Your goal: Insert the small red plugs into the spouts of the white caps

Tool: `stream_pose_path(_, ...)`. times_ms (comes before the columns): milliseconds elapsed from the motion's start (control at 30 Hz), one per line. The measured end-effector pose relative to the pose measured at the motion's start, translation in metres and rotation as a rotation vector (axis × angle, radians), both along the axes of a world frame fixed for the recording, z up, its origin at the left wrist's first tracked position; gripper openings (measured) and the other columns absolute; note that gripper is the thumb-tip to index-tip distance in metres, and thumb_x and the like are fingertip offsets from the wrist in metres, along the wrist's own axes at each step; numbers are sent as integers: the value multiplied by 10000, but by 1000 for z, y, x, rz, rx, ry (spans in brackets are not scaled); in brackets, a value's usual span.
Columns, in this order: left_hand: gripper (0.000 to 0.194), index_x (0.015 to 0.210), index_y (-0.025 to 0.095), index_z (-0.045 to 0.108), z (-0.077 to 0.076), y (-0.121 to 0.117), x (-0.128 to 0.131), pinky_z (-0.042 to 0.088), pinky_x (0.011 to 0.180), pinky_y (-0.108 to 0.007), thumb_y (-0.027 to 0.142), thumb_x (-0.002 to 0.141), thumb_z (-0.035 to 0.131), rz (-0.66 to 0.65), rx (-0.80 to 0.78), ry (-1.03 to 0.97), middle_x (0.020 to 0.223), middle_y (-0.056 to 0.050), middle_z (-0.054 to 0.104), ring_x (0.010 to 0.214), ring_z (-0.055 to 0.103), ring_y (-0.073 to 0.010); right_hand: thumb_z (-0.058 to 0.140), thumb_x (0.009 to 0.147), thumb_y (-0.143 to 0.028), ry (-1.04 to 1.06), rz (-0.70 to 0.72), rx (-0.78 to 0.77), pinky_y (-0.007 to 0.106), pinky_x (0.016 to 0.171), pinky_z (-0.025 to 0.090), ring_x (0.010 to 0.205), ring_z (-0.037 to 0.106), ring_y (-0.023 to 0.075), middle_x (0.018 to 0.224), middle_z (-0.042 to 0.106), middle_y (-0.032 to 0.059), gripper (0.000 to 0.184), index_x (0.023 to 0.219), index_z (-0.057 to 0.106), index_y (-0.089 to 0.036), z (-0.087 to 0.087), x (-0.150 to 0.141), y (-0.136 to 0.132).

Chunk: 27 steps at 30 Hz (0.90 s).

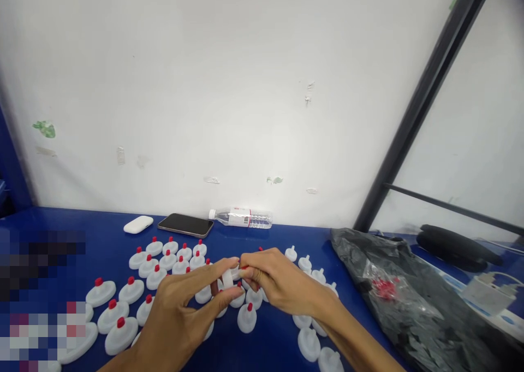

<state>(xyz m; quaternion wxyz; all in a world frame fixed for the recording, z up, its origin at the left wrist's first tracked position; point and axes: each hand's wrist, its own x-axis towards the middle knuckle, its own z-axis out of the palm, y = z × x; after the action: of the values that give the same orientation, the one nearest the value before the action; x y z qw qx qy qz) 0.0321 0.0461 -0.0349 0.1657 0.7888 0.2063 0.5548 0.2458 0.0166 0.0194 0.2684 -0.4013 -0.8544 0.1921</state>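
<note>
My left hand (182, 306) and my right hand (278, 282) meet above the blue table (270, 339). Between their fingertips they pinch one small white plastic cap (228, 276), with a red tip showing at the right fingers. Around and under the hands lie several white round caps with red tips (123, 328), set in rows at the left. Plain white caps without red tips (309, 343) lie to the right of my right wrist.
A black plastic bag (409, 301) holding a clear packet of small red pieces (385, 289) lies at the right. By the white wall lie a phone (186, 224), a white earbud case (138, 224) and a water bottle (241, 218) on its side. A charger (487, 295) sits far right.
</note>
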Motion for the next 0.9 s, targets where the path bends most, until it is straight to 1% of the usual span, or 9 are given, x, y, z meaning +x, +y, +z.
stream_pose_path(67, 288, 1286, 357, 699, -1, -1, -1, 504, 321, -195, 397, 1000, 689, -2, 31, 17, 769, 75, 769, 431, 608, -112, 424, 966, -87, 3, 5, -17, 263, 636, 326, 583, 411, 113, 664, 462, -71, 271, 752, 366, -243, -1, 0, 0)
stream_pose_path(167, 292, 1335, 311, 653, -2, 0, -4, 685, 651, -232, 369, 1049, 629, 39, 205, 53, 1087, 13, 807, 748, 782, -166, 424, 983, -108, 40, 37, -63, 258, 604, 312, 566, 394, 107, 654, 455, -76, 262, 763, 385, -244, 0, -1, -2)
stream_pose_path(267, 313, 1368, 269, 617, -2, 1, -5, 672, 884, -264, 313, 1058, 626, 83, 356, 100, 1174, -19, 791, 945, 795, -185, 420, 1029, -183, 82, 65, -97, 254, 576, 301, 561, 401, 104, 650, 457, -74, 258, 778, 415, -243, 0, -2, -2)
stream_pose_path(500, 343, 1416, 241, 580, 2, 3, -4, 664, 907, -262, 164, 1086, 522, 94, 502, 152, 1161, -40, 792, 992, 787, -186, 417, 1091, -408, 123, 84, -198, 250, 556, 309, 534, 382, 97, 625, 446, -74, 362, 779, 460, -231, -7, 1, 4)
stream_pose_path(600, 333, 1406, 200, 565, 4, 6, -5, 656, 914, -272, 133, 1085, 512, 121, 588, 193, 1183, -72, 780, 1016, 778, -188, 407, 1084, -533, 187, 98, -265, 255, 560, 325, 535, 387, 101, 614, 453, -71, 451, 758, 468, -227, -4, 3, 3)
stream_pose_path(667, 317, 1376, 202, 572, 4, 8, -5, 648, 916, -276, 110, 1079, 513, 116, 628, 224, 1212, -81, 768, 1023, 772, -181, 429, 1071, -555, 192, 87, -268, 261, 541, 309, 533, 379, 103, 600, 448, -70, 473, 736, 472, -225, 1, 4, 2)
stream_pose_path(767, 300, 1393, 189, 559, 4, 10, -6, 637, 934, -342, 207, 1099, 500, 177, 584, 283, 1249, -100, 750, 1060, 757, -215, 440, 1066, -505, 118, -31, -207, 270, 534, 294, 546, 363, 103, 603, 427, -65, 488, 669, 424, -222, 9, 9, 1)
stream_pose_path(833, 388, 1449, 164, 522, 3, 10, -6, 606, 987, -421, 333, 1101, 493, 253, 485, 321, 1293, -116, 722, 1143, 717, -268, 405, 1066, -454, 33, -185, -119, 276, 538, 281, 552, 312, 106, 602, 351, -65, 491, 637, 326, -228, 13, 17, 4)
stream_pose_path(900, 418, 1470, 177, 512, 2, 9, -7, 539, 1064, -455, 348, 1090, 483, 280, 408, 343, 1321, -102, 693, 1208, 665, -280, 393, 1047, -398, -44, -344, -31, 293, 536, 242, 556, 240, 115, 605, 259, -62, 476, 631, 230, -235, 15, 28, 8)
